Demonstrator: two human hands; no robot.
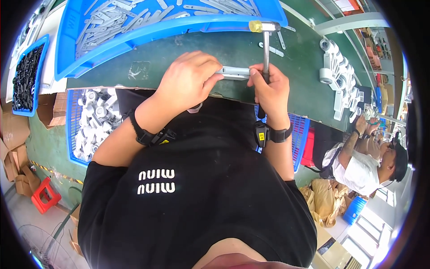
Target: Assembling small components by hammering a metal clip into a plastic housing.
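My left hand [190,78] pinches the left end of a long, narrow light-grey plastic part [236,71] just over the green bench's near edge. At that part's other end my right hand [271,89] has its thumb and fingers against it. The same right hand also grips a hammer [266,51]. This hammer stands with its head away from me, its shaft silver and one face yellow; the lower handle runs behind the thumb and palm. Fingers of both hands cover the ends of the grey part.
Beyond my hands a blue tray [148,33] holds many flat grey strips. More grey strips [271,49] lie beside it. White round-ended parts [336,71] line the bench's right side. Left are a bin of black pieces [27,78] and a blue crate [71,130]. A co-worker [358,166] is at right.
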